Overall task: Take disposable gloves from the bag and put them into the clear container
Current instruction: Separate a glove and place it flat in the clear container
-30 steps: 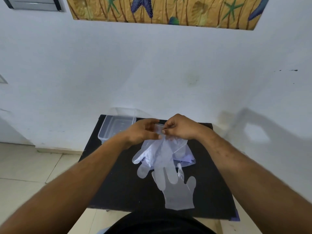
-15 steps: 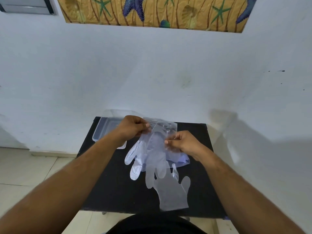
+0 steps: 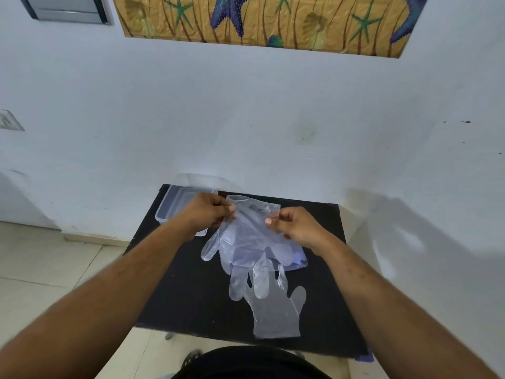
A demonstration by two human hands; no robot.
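Head view: a loose glove (image 3: pixel 276 313) is seen at 6 o'clock on the table (image 3: pixel 175 291), another glove (image 3: pixel 246 242) pinched by left hand (image 3: pixel 207 214) and right hand (image 3: pixel 297 225), clear container (image 3: pixel 175 205) at 11 o'clock; static cling could foul release.

A thin, see-through disposable glove (image 3: pixel 247 239) hangs cuff-up above the black table, its fingers drooping down. Under it lies the bag (image 3: pixel 296 259), bluish and crumpled, mostly hidden. Another clear glove (image 3: pixel 276 315) lies flat at the near side of the table, fingers pointing toward the wall. The clear container (image 3: pixel 175 203) sits open at the far left corner, its contents unclear.
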